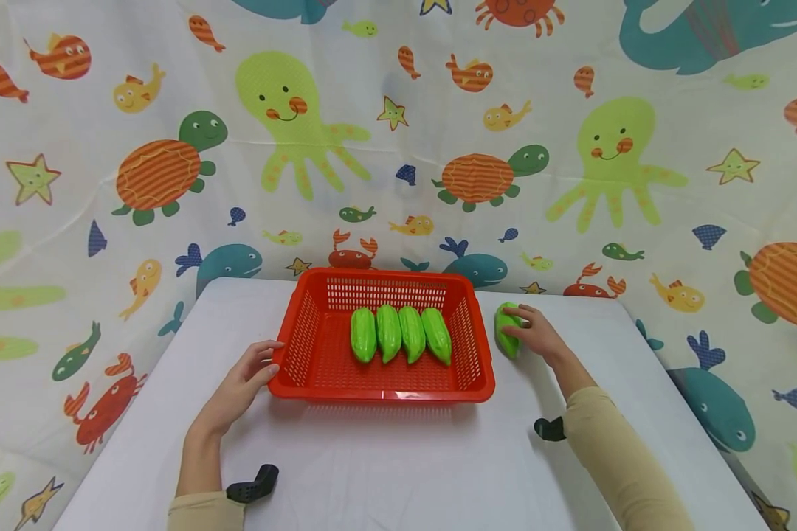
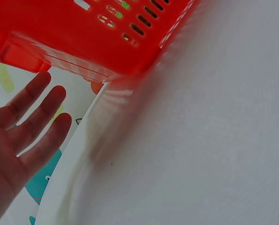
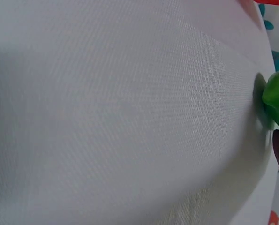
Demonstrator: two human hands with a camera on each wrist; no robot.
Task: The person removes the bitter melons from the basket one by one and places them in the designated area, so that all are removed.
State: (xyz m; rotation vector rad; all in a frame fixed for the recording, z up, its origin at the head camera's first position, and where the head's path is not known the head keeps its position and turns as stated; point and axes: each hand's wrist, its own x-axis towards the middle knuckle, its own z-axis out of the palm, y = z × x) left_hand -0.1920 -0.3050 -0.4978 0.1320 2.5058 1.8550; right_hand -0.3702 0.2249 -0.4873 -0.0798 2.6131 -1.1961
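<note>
In the head view, a red plastic basket [image 1: 381, 395] stands on the white table, with several plump, ridged green fruits [image 1: 389, 333] side by side in it. My left hand [image 1: 239, 387] is at the basket's left rim, thumb and fingertips right by the edge. The left wrist view shows its fingers [image 2: 45, 140] spread and nearly straight below the rim. To the right of the basket, my right hand [image 1: 538, 332] holds another green fruit [image 1: 507, 346] between thumb and fingers. That fruit [image 3: 277, 101] is cut off at the right wrist view's edge, a fingertip just below it.
A white cloth covers the table [image 1: 385, 464]. Behind and at both sides hangs a curtain [image 1: 385, 147] printed with sea animals. A black wrist device [image 1: 254, 484] sticks out at the left wrist, and another device [image 1: 549, 429] at the right.
</note>
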